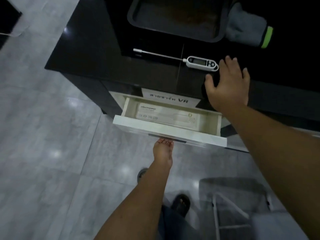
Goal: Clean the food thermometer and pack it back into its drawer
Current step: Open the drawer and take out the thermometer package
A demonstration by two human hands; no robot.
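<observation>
A white food thermometer (201,62) with a grey display and a long metal probe lies flat on the black counter (90,49), its probe pointing left. My right hand (228,84) hovers over the counter edge just right of the thermometer's head, fingers spread, holding nothing. Below the counter a white drawer (169,130) stands pulled out. A clear plastic thermometer package (166,114) with printed text lies inside it. My left hand (163,150) is palm up under the drawer's front, fingers hooked on the handle.
A dark grey tray (174,16) sits at the back of the counter. A grey cloth with a green edge (249,30) lies to its right. A paper label (170,99) hangs above the drawer. A grey stool (239,201) stands on the tiled floor at lower right.
</observation>
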